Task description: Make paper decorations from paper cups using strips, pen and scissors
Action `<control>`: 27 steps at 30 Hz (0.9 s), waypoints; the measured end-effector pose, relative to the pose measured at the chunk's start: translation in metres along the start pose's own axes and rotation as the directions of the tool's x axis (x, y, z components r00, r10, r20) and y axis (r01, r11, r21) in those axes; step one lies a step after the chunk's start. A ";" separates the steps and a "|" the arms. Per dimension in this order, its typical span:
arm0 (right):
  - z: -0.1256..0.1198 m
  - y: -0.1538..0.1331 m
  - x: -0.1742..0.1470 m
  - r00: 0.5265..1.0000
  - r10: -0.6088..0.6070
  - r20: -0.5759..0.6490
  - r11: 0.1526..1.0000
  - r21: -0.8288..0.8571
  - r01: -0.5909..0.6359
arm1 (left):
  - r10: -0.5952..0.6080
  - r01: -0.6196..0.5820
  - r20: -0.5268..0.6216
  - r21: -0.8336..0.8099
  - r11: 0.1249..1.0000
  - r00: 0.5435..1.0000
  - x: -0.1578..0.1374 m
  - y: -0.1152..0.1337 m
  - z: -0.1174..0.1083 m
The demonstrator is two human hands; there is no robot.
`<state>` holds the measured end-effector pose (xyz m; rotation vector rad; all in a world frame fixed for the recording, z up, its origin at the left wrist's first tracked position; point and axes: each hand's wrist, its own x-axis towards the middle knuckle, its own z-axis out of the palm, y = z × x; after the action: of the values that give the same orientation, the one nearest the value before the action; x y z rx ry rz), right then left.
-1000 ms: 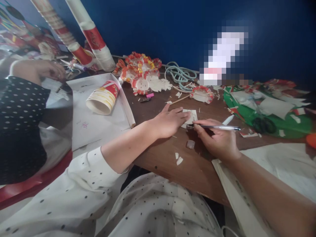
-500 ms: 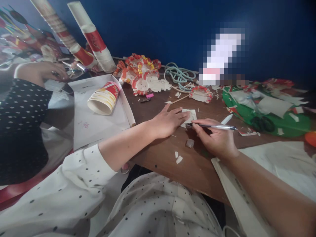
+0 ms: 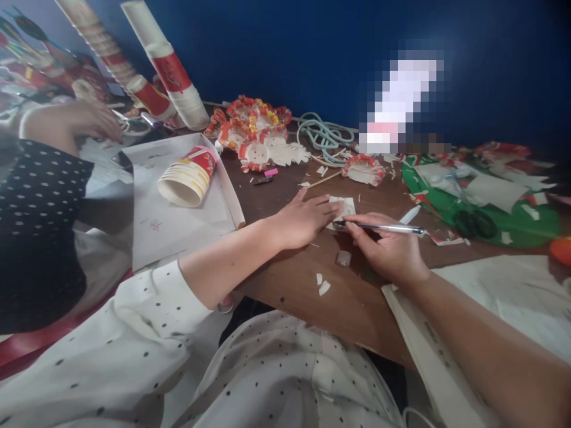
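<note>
A small white piece of paper [image 3: 348,206] lies on the brown table. My left hand [image 3: 303,221] rests flat over its left side, fingers stretched out. In my right hand [image 3: 387,246] is a pen [image 3: 388,227] with a clear barrel, its tip down at the paper's lower edge. Just below, a small translucent block [image 3: 343,258] sits on the wood. White paper scraps [image 3: 323,288] lie nearer the table's front edge.
A shallow white box [image 3: 187,232] with stacked paper cups [image 3: 190,178] stands left. Red-and-white paper crafts [image 3: 259,134] and a pale blue cord [image 3: 325,139] lie behind. Scissors [image 3: 475,224] rest on a green disc [image 3: 530,229] at right. A co-worker's hand [image 3: 84,122] is far left.
My right hand and the pen have shifted slightly left along the paper. My left hand stays put. The co-worker's hand at the far left has moved a little.
</note>
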<state>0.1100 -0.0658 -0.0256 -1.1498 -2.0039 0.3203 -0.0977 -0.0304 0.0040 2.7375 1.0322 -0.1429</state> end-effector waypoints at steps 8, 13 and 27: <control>0.005 0.001 0.001 1.000 -0.006 0.003 1.000 0.018 0.006 | 0.005 -0.004 0.014 -0.040 0.999 1.000 0.002 -0.001 -0.001; 0.002 -0.001 0.000 1.000 -0.010 0.006 1.000 0.021 0.010 | -0.003 0.004 0.033 -0.036 0.999 0.999 0.002 0.000 -0.004; -0.003 0.009 -0.009 0.997 0.004 0.083 0.999 -0.047 0.000 | 0.006 -0.007 0.034 0.022 1.000 0.999 0.002 0.001 -0.005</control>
<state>0.1202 -0.0685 -0.0327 -1.1849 -2.0933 0.3280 -0.0957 -0.0291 0.0088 2.7482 1.0193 -0.2000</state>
